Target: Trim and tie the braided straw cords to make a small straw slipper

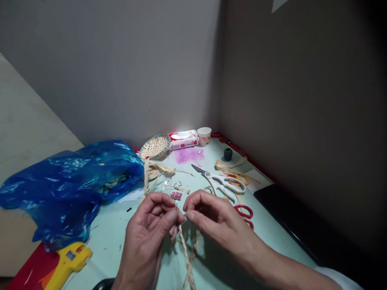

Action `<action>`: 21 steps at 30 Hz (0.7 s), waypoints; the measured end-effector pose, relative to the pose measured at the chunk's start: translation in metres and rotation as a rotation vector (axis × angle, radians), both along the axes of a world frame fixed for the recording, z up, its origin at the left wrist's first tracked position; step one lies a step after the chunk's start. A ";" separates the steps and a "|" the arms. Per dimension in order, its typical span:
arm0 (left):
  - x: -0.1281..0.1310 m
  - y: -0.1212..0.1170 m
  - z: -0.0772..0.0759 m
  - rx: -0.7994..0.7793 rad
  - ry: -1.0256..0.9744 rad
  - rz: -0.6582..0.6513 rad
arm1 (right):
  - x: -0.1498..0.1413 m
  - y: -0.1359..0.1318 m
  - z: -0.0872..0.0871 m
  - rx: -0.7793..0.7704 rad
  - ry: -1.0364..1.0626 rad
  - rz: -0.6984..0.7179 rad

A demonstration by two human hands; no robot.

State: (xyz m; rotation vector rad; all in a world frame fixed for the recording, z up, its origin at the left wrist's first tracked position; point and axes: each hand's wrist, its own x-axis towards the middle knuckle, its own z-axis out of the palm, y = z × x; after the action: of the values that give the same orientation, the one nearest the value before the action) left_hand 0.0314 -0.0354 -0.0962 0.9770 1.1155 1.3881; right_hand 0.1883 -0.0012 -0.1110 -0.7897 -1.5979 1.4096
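My left hand (151,225) is closed in a pinch on the end of a twisted straw cord (188,264). The cord hangs below my fingers and crosses itself near the bottom edge. A thin, fine piece shows at the left fingertips, too small to name. Close beside it, my right hand (211,215) has thumb and forefinger pinched together; whatever lies between them is too small to make out. Just beyond the fingertips is a small pink packet (176,195). White-handled scissors (222,183) lie behind my right hand, with red-handled scissors (246,213) partly hidden by it.
A blue plastic bag (75,177) spreads over the left side, with a yellow glue gun (68,262) in front. At the back stand a woven basket (155,147), a tissue pack (184,139) and a paper cup (204,136). Straw strips (160,166) and a dark spool (227,154) lie nearer.
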 end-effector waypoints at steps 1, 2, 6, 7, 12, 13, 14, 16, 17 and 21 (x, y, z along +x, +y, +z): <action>-0.001 0.000 0.001 0.000 -0.008 -0.012 | -0.001 0.000 0.001 -0.042 0.027 0.012; -0.001 0.000 0.002 -0.002 -0.017 -0.021 | -0.001 -0.001 0.001 -0.066 0.042 0.013; 0.000 -0.001 0.008 -0.013 -0.050 -0.021 | -0.002 -0.005 0.003 -0.028 -0.007 -0.039; 0.000 -0.001 0.009 -0.012 -0.049 -0.025 | -0.003 -0.006 0.004 -0.004 -0.033 -0.053; -0.002 -0.001 0.008 0.023 0.021 -0.061 | -0.003 -0.011 0.003 0.090 -0.123 -0.109; -0.003 0.000 0.008 0.035 0.040 -0.062 | -0.002 -0.011 0.002 0.110 -0.137 -0.120; -0.005 0.001 0.008 0.043 0.069 -0.059 | -0.001 -0.010 0.002 0.140 -0.150 -0.131; -0.008 0.004 0.009 0.047 0.167 -0.053 | 0.000 -0.008 0.001 0.249 -0.175 -0.149; -0.009 0.005 0.010 0.046 0.229 -0.047 | 0.001 -0.007 0.000 0.321 -0.184 -0.158; -0.008 0.009 0.018 0.009 0.432 0.001 | 0.003 -0.005 -0.002 0.619 -0.244 -0.191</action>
State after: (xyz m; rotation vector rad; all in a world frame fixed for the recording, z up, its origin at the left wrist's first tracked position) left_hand 0.0229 -0.0265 -0.0786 1.3230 1.4246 1.2117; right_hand 0.1912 -0.0059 -0.1130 -0.7257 -1.9409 0.6344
